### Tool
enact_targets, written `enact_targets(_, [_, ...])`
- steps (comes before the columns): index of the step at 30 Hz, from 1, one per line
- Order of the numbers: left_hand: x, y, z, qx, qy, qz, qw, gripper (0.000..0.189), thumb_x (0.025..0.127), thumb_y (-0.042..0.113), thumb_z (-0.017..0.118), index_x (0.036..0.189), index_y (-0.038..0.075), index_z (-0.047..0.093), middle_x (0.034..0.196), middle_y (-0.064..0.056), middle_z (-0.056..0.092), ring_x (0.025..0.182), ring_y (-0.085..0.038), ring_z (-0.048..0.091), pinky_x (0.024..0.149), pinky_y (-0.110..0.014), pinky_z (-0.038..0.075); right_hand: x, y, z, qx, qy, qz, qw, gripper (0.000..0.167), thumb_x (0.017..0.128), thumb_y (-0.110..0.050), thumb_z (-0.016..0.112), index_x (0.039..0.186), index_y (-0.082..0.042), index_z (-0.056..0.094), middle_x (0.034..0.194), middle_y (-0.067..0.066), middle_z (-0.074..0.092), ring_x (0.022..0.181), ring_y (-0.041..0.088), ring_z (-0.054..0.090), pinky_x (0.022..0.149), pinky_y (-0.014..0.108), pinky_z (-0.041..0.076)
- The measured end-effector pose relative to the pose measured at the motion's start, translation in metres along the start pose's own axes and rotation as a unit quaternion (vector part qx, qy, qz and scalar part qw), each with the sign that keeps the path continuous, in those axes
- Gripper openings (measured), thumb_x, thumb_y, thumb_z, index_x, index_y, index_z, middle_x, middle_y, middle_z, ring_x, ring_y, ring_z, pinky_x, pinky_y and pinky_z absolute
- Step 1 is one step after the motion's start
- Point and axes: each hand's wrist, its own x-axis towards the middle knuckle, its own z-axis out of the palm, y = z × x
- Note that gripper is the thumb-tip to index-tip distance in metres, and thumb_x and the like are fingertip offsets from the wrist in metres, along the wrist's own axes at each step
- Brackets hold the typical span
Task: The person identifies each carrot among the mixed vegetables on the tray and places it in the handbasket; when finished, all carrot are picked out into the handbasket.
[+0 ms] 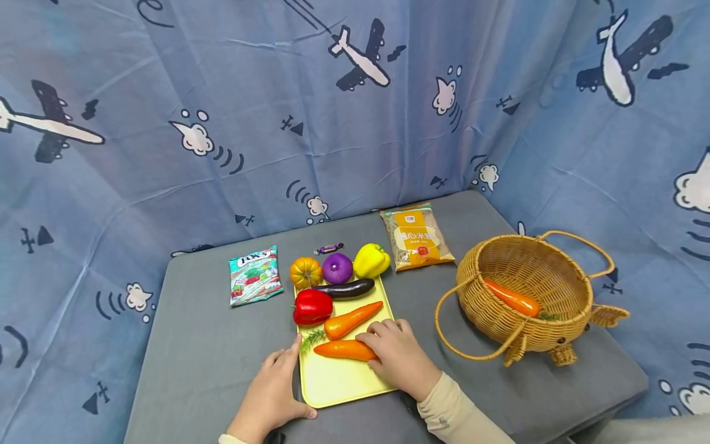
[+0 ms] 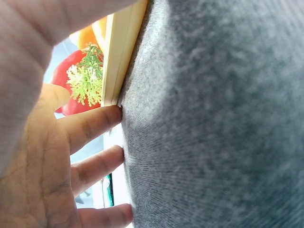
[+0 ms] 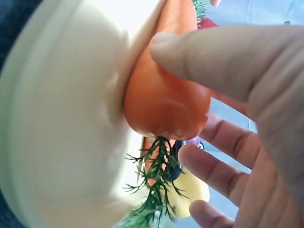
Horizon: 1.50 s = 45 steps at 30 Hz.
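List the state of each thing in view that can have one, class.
Tray: flat, part bare.
Nearest carrot: on the tray, gripped.
Right hand: gripping that carrot.
Left hand: fingers spread, at tray's left edge.
Second carrot: lying, unheld.
Eggplant: lying flat.
Basket: upright, open-topped, holding a carrot.
Candy: wrapped.
Fox's packet: lying flat.
Grain packet: lying flat.
Red pepper: whole.
Yellow pepper: whole.
Pumpkin: whole.
Purple vegetable: whole.
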Motion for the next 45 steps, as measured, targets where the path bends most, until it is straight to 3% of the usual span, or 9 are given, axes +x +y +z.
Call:
enact_targets(6, [0.001,0.0,0.0,0.002,-0.002,-0.002,1.0,0.154,0.051,0.067,0.102,0.173,0.016,0.021,0.156,-0.014,0.054,0.139,-0.046,0.046,0.105,-0.068,0.048,-0.001,-0.002,-0.002,0.002,-0.02,0.008,0.9998,0.043,0.083,-0.03,0.094,0.122,-0.023,0.076,0.112,-0.003,0.069,0.1,0.02,0.062,0.087,0.046,0.045])
enact_targets(11, [0.001,0.0,0.0,0.002,-0.002,-0.001,1.0,0.153,0.052,0.067,0.102,0.173,0.016,0.022,0.155,-0.015,0.055,0.139,-0.046,0.046,0.104,-0.068,0.049,-0.004,-0.004,-0.009,0.012,-0.023,-0.002,0.9997,0.037,0.083,-0.027,0.092,0.117,-0.021,0.078,0.108,-0.005,0.073,0.093,0.017,0.063,0.074,0.036,0.047])
enact_targets(21, [-0.001,0.001,-0.001,0.004,0.004,0.003,1.0,0.155,0.052,0.066,0.102,0.173,0.016,0.021,0.155,-0.015,0.055,0.139,-0.046,0.046,0.105,-0.067,0.047,-0.022,-0.011,-0.041,0.038,0.054,-0.042,0.9969,0.039,0.077,-0.022,0.094,0.113,-0.023,0.08,0.106,-0.011,0.073,0.091,0.012,0.062,0.069,0.028,0.045])
enact_targets(35, [-0.002,0.002,0.0,0.006,0.013,0.01,0.9998,0.152,0.052,0.065,0.102,0.172,0.013,0.024,0.153,-0.015,0.057,0.138,-0.047,0.047,0.105,-0.068,0.047,-0.054,-0.003,-0.071,0.092,0.083,-0.024,0.992,0.038,0.082,-0.027,0.091,0.118,-0.027,0.078,0.114,-0.018,0.07,0.093,0.004,0.059,0.079,0.035,0.055])
enact_targets(45, [-0.002,0.001,0.001,0.003,0.011,0.008,0.9999,0.152,0.052,0.065,0.103,0.172,0.014,0.025,0.153,-0.015,0.056,0.139,-0.047,0.047,0.105,-0.068,0.047,-0.065,0.016,-0.085,0.065,0.125,-0.011,0.99,0.046,0.078,-0.027,0.095,0.12,-0.025,0.078,0.114,-0.016,0.072,0.096,0.006,0.063,0.076,0.035,0.054])
